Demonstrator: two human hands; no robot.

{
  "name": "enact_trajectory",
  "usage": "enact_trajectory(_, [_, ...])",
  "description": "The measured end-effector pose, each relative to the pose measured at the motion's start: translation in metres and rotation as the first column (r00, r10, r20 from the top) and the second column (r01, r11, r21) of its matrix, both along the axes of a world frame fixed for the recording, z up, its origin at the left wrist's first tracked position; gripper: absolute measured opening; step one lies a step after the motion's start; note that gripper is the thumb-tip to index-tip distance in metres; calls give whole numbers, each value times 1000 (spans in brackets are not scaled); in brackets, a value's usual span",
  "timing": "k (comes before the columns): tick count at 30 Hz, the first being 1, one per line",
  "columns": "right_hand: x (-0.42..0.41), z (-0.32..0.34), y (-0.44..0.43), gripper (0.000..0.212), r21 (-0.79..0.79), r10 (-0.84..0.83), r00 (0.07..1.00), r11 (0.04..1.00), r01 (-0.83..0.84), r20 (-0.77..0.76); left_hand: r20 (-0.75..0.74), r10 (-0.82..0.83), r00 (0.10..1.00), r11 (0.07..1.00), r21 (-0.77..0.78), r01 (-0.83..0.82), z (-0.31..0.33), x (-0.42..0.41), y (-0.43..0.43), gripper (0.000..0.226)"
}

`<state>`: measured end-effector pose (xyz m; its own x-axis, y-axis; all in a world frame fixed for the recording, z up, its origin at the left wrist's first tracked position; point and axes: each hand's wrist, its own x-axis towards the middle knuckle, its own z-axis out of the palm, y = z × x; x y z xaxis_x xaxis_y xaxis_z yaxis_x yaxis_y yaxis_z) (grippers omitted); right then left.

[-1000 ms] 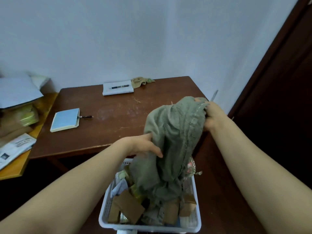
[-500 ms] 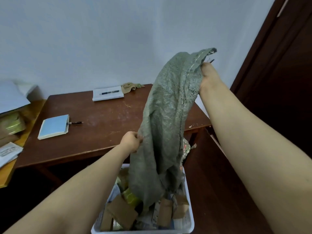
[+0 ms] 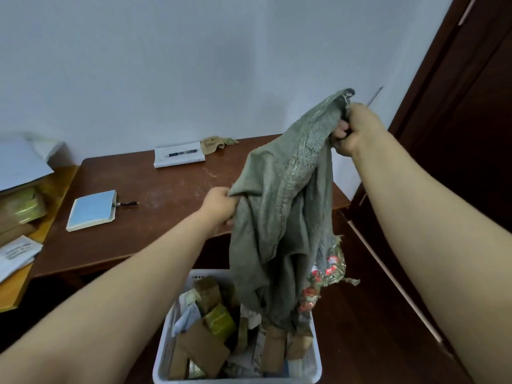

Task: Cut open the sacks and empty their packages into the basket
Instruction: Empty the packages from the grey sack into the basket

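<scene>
A limp grey-green woven sack (image 3: 279, 217) hangs over the white plastic basket (image 3: 163, 353), its lower end trailing into it. My right hand (image 3: 354, 128) grips the sack's top corner, held high; a thin blade-like tip shows past the fist. My left hand (image 3: 219, 206) pinches the sack's left edge lower down. The basket holds several packages: brown cardboard parcels (image 3: 202, 347), a yellow-green packet (image 3: 219, 322) and a clear wrapper with red print (image 3: 327, 270) at its right rim.
A dark wooden table (image 3: 166, 195) stands behind the basket with a blue notebook (image 3: 92, 210), a white pad with a pen (image 3: 178, 156) and a rag (image 3: 216, 142). A stack of papers and boxes (image 3: 19, 195) sits left. A dark door (image 3: 454, 134) is right.
Both hands lifted the sack off the basket contents, right hand rising high then coming down a little. My left hand moved from resting on the sack to gripping its edge.
</scene>
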<state>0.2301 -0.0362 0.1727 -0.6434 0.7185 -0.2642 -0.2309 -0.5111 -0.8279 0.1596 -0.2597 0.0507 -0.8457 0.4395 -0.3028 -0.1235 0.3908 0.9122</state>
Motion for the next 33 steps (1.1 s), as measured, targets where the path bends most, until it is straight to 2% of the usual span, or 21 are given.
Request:
enact_trajectory(3, [9,-13,-1,22,226,-195,973,960,165,120,0,-53,999,954,296,51,63,1,22,15])
enact_trajectory(5, [12,-28,-5,18,377,-215,947,919,115,238,80,-92,993,913,405,52,78,3,29,15])
enact_trajectory(6, [15,-37,-5,15,409,-195,925,911,48,327,51,-100,994,942,327,78,77,3,27,15])
enact_trajectory(7, [19,-44,-5,10,420,-187,902,907,7,390,-17,-119,993,977,175,120,70,2,27,15])
enact_trajectory(8, [22,-49,-1,7,427,-194,898,904,9,394,-78,-133,988,989,53,137,65,1,26,15])
enact_trajectory(9, [23,-52,3,10,444,-216,912,895,42,349,-105,-119,987,991,49,125,66,1,28,15])
enact_trajectory(11, [27,-58,9,17,498,-236,919,866,52,316,-85,-55,995,969,237,74,79,3,31,15])
enact_trajectory(13, [34,-66,8,16,532,-177,868,839,-114,465,30,24,999,908,418,-34,93,-3,36,15])
enact_trajectory(15, [39,-76,9,20,547,-156,853,820,-169,498,-20,99,995,937,338,-87,99,-9,34,19])
enact_trajectory(17, [42,-80,14,23,520,-115,889,841,-151,444,-54,144,988,927,357,-115,107,-13,31,25])
enact_trajectory(19, [47,-90,16,23,506,-49,827,810,-295,561,-55,111,992,909,410,-78,115,-16,37,25])
enact_trajectory(20, [52,-97,16,25,504,-47,771,781,-368,635,-92,98,991,925,376,-56,117,-15,37,24])
enact_trajectory(22, [57,-101,17,27,474,-55,730,793,-383,681,-155,84,984,950,311,-32,123,-14,37,22])
enact_trajectory(24, [63,-98,18,27,404,-31,723,845,-349,691,-162,67,985,944,329,-10,131,-13,39,18])
enact_trajectory(25, [66,-101,21,30,422,-75,748,861,-285,659,-144,64,988,931,365,-7,136,-13,41,17])
enact_trajectory(27, [68,-106,24,26,518,-235,861,855,-38,451,-85,85,993,896,442,-39,145,-14,45,16])
enact_trajectory(28, [67,-107,21,20,523,-250,904,852,34,348,-53,94,994,881,470,-58,147,-17,46,14])
enact_trajectory(29, [66,-107,14,27,517,-195,943,856,28,271,-16,88,996,868,492,-68,149,-20,47,12])
enact_trajectory(31, [60,-108,-1,81,460,110,982,871,-170,153,76,34,997,829,554,-70,151,-21,49,9])
enact_trajectory(32, [55,-107,-13,108,454,261,956,841,-295,137,135,-14,991,799,597,-69,153,-18,50,9])
enact_trajectory(33, [49,-107,-24,122,497,366,915,770,-399,167,195,-65,979,766,638,-76,155,-15,51,10])
